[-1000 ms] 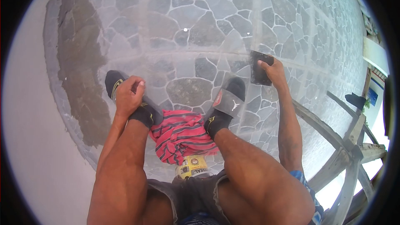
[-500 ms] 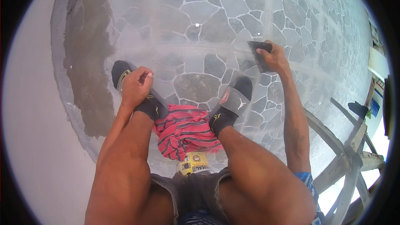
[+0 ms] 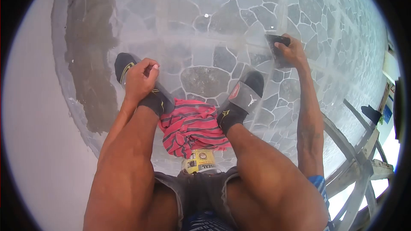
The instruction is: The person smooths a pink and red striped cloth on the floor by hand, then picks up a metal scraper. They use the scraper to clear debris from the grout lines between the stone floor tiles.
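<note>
My right hand [image 3: 293, 52] grips a dark, flat scraper [image 3: 278, 53], its broad blade against the stone-patterned surface [image 3: 205, 80]. Above my left foot, in a black sock and slide sandal [image 3: 124, 65], my left hand [image 3: 141, 79] is loosely curled, with nothing visible in its fingers. Between my feet lies a crumpled pink cloth with dark stripes [image 3: 190, 126]. Just behind it is a container with a yellow and white label [image 3: 200, 161], partly hidden by the cloth and my shorts.
Wooden beams [image 3: 359, 162] cross at the lower right, near a dark hanging thing [image 3: 371, 114]. A brown-grey strip [image 3: 87, 55] runs along the left beside a smooth pale surface [image 3: 38, 102]. Small white bits [image 3: 206, 16] dot the stonework. My other sandal [image 3: 244, 96] is at centre right.
My right hand and the scraper have shifted slightly up and to the right in view, partly with the camera's own tilt. My left hand stays curled above the left foot.
</note>
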{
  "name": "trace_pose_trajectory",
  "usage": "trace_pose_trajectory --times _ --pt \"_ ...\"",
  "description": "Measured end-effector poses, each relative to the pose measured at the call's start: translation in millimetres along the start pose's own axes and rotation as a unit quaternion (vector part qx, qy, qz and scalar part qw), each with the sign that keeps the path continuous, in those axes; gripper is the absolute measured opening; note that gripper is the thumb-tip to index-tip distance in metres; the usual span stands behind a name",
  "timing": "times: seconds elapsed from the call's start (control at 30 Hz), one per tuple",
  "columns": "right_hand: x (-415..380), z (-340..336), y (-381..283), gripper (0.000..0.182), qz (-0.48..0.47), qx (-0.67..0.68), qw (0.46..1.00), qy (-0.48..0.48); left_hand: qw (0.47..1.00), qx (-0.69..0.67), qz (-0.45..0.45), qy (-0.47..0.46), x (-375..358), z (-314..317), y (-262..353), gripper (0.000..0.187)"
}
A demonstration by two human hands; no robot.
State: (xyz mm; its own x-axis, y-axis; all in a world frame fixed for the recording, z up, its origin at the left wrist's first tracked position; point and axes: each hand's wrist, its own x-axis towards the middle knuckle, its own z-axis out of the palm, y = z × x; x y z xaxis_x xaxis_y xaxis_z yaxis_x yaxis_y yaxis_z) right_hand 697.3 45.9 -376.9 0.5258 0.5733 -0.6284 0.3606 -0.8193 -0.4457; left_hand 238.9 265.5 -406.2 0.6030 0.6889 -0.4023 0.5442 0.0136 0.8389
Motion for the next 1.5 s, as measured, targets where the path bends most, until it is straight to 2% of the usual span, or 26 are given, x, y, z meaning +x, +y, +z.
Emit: trace_pose_trajectory --times 0.03,0.07,0.13,0.27,0.33,0.4,0.47,0.53,0.6,0.67,0.77,0.8,0.87,0.93,1.0,1.13,1.23,1.27,1.33,1.4,1.5 --pt "-1 14 -2 0.031 -0.010 0.004 1.000 -0.002 1.000 0.006 0.002 -0.002 0 1 0 0.009" --pt "-8 35 -30 0.018 -0.063 -0.054 0.996 0.042 1.000 0.013 0.002 -0.004 -4 0 -1 0.009" --pt "-2 65 -54 0.020 -0.144 -0.101 0.983 0.054 1.000 0.017 0.001 -0.005 -4 0 -2 0.009" --pt "-2 51 -56 0.019 -0.100 -0.048 0.994 0.008 1.000 0.002 0.020 0.006 -5 -1 -5 0.009" --pt "0 24 -32 0.019 -0.031 0.013 0.999 0.005 1.000 -0.003 0.004 0.009 -3 -3 -1 0.008" --pt "-8 -5 -24 0.026 0.028 0.030 0.999 0.005 1.000 -0.007 -0.008 0.003 -8 -2 -2 0.008" --pt "1 0 -15 0.023 -0.003 0.032 0.999 0.027 1.000 -0.008 -0.002 0.010 -5 1 -4 0.009" --pt "3 41 -46 0.022 -0.005 0.063 0.997 0.035 1.000 -0.007 -0.006 0.007 -5 2 -2 0.009" --pt "4 95 -85 0.024 -0.143 -0.062 0.987 0.033 1.000 -0.001 -0.008 0.008 -4 1 0 0.009" --pt "-3 104 -129 0.031 -0.111 -0.081 0.990 -0.033 1.000 0.007 -0.010 0.006 -5 -1 0 0.009" --pt "-11 84 -114 0.025 -0.119 -0.062 0.991 0.020 1.000 0.005 0.007 0.010 -5 -2 -4 0.010" --pt "-3 70 -92 0.023 -0.090 -0.034 0.995 0.032 1.000 -0.002 0.003 0.013 -3 -3 -3 0.010" --pt "1 29 -57 0.019 -0.003 0.033 0.999 0.016 1.000 -0.018 -0.012 0.007 -6 -2 4 0.010" --pt "6 -1 -27 0.017 0.004 0.003 1.000 0.003 1.000 -0.025 0.002 0.014 -3 0 1 0.011" --pt "1 4 -30 0.018 0.012 0.034 0.999 -0.009 1.000 -0.019 0.007 0.014 -7 0 -2 0.011" --pt "-10 84 -82 0.022 -0.157 -0.139 0.977 0.043 1.000 0.009 0.001 0.005 -5 -1 -1 0.010" --pt "-17 94 -88 0.022 -0.181 -0.129 0.974 0.049 1.000 -0.013 -0.013 0.006 -5 0 -1 0.010" --pt "-19 88 -84 0.021 -0.162 -0.104 0.980 0.043 0.999 -0.028 -0.022 0.007 -5 0 -2 0.009" --pt "-16 66 -71 0.021 -0.130 -0.054 0.990 0.019 1.000 -0.017 0.014 0.018 -1 -1 -6 0.010" --pt "-9 33 -46 0.022 -0.007 -0.014 1.000 -0.002 1.000 -0.014 0.010 0.014 -11 0 -9 0.010" --pt "-5 9 -28 0.021 -0.042 -0.041 0.998 0.021 1.000 -0.021 0.002 0.012 0 -1 -1 0.010"
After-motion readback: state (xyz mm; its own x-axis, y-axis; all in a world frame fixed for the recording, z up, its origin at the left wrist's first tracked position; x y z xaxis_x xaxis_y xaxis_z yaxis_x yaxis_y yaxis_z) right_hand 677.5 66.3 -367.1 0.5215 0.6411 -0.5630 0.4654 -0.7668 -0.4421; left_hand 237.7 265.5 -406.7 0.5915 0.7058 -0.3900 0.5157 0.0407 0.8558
